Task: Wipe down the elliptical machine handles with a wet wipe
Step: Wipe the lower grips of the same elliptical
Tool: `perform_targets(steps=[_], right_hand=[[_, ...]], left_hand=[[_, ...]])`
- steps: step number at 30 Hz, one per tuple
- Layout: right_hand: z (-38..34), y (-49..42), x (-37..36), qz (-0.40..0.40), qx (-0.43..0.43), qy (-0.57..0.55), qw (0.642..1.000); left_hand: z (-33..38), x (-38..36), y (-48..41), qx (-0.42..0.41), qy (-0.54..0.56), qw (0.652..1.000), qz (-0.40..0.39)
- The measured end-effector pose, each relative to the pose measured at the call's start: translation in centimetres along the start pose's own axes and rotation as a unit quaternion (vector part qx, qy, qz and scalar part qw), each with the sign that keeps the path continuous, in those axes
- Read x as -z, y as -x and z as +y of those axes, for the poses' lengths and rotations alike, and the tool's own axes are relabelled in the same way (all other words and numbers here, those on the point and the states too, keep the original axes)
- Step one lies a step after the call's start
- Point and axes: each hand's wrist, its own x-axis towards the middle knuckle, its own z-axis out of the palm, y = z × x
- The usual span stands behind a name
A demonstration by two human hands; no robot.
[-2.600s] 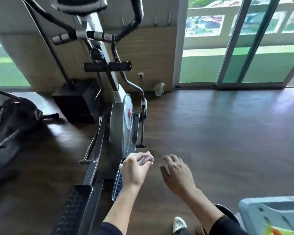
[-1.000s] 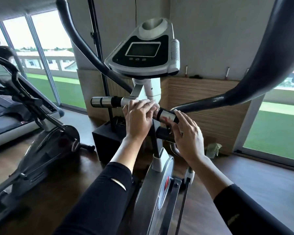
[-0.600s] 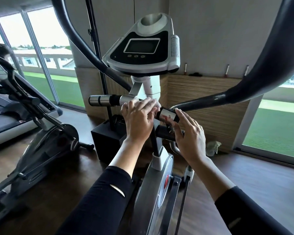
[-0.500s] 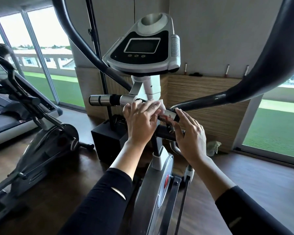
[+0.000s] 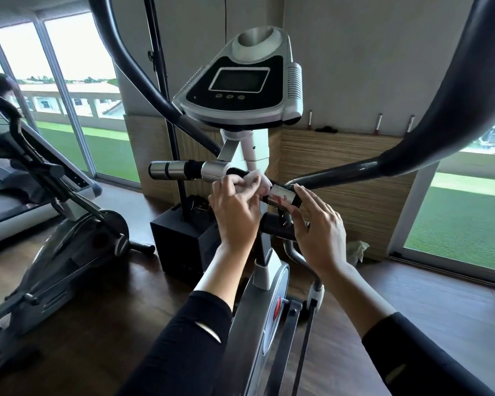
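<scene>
The elliptical machine's short fixed handle bar (image 5: 183, 170), silver and black, runs crosswise under the console (image 5: 240, 90). My left hand (image 5: 235, 207) grips a white wet wipe (image 5: 255, 181) and presses it on the middle of that bar, beside the white post. My right hand (image 5: 317, 227) rests with straight fingers on the bar's right end, touching a silver sensor plate (image 5: 282, 195). Two long dark swing handles (image 5: 429, 138) curve up at left and right.
Another exercise machine (image 5: 55, 224) stands at the left. A black box (image 5: 183, 238) sits on the dark wooden floor behind the elliptical. A crumpled pale cloth (image 5: 356, 250) lies by the wood-panelled wall. Glass sliding doors line both sides.
I have moved from crouching near the floor up to the handle bar. Over the last second my left hand shifted the wipe slightly right along the bar; more of the wipe shows.
</scene>
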Motion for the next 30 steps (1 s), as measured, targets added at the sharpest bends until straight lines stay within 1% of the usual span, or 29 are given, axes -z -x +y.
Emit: perform_targets(steps=[1,2,5,10,14,16,19,23,25,28,30], right_hand=[[0.0,0.0,0.0,0.001,0.0,-0.001,1.0],[0.0,0.0,0.0,0.002,0.0,-0.002,1.0],[0.1,-0.1,0.0,0.002,0.002,0.0,1.0],[0.2,0.0,-0.2,0.007,0.008,-0.005,1.0],[0.3,0.0,-0.2,0.004,0.009,-0.002,1.0],[0.3,0.0,-0.2,0.005,0.008,-0.004,1.0],[0.3,0.0,-0.3,0.007,0.012,-0.007,1.0],[0.2,0.0,-0.1,0.008,0.012,-0.015,1.0],[0.1,0.0,0.0,0.007,0.014,-0.015,1.0],[0.1,0.0,-0.1,0.005,0.013,-0.014,1.0],[0.1,0.0,0.0,0.007,0.015,-0.019,1.0]], left_hand=[[0.0,0.0,0.2,-0.005,0.02,1.0,0.0],[-0.2,-0.1,0.1,0.007,0.035,0.999,0.01],[-0.6,-0.3,-0.2,0.069,0.062,0.994,0.055],[1.1,-0.2,1.1,0.075,0.131,0.987,0.058],[0.5,-0.4,0.1,0.139,0.134,0.977,0.089],[1.0,-0.5,0.5,0.137,0.136,0.977,0.086],[1.7,-0.3,1.4,0.127,0.168,0.975,0.069],[0.6,-0.4,0.5,0.163,0.175,0.967,0.089],[0.4,-0.7,0.8,0.168,0.178,0.965,0.089],[1.1,-0.8,1.7,0.177,0.213,0.958,0.073],[1.2,-0.7,1.5,0.191,0.235,0.949,0.083]])
